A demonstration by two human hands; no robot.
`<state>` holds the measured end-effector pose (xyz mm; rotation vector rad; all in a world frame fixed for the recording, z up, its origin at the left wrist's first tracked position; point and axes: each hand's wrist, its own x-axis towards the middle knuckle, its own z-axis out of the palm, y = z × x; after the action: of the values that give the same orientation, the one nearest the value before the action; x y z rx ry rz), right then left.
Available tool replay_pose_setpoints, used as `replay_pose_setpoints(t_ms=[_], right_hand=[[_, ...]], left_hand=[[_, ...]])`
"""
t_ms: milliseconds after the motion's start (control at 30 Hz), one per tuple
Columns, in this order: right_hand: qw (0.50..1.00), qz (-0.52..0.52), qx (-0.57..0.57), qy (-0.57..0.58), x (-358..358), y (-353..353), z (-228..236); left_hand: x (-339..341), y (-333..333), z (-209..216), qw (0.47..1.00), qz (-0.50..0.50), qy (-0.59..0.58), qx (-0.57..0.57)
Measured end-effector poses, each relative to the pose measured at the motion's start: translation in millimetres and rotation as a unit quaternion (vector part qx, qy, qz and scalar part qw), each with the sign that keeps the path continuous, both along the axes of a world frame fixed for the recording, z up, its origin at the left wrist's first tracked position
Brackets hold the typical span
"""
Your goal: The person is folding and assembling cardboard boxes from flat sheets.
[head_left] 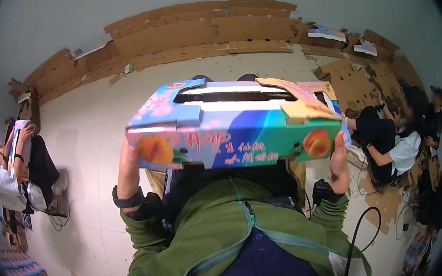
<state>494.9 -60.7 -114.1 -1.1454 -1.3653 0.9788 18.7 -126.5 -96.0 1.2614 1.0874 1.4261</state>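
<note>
I hold a colourful cardboard fruit carton [221, 138] level in front of me, above my lap. It is printed with peaches and pink, blue and green patches. Its top has a long opening between folded-in flaps, with a tan flap [305, 111] at the right and a blue one [183, 114] at the left. At the carton's left end my left hand [128, 159] is closed on it, most fingers hidden behind the side. My right hand [339, 158] grips the right end, thumb up along the front corner.
Flattened brown cardboard [166, 38] lines the far wall. To the left a seated person [5, 184] handles a similar carton [16, 137]. Other people [402, 147] sit at the right beside cardboard sheets [351, 82]. A black cable [359, 223] loops near my right side. Stacked printed cartons [26, 274] stand at lower left.
</note>
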Motion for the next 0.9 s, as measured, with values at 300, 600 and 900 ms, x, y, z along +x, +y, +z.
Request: replay_pose_setpoints(t_ms=[300, 600, 900], right_hand=[[0.983, 0.137, -0.034, 0.120, -11, -2, 17], [0.988, 0.147, -0.021, -0.037, -14, 24, -21], [0.947, 0.024, 0.097, -0.304, -53, 22, -17]], left_hand=[[-3, -7, 12, 0.995, -0.033, 0.050, -0.076], [9, 14, -8, 0.959, -0.023, 0.278, -0.056], [49, 43, -26, 0.924, 0.135, 0.358, 0.003]])
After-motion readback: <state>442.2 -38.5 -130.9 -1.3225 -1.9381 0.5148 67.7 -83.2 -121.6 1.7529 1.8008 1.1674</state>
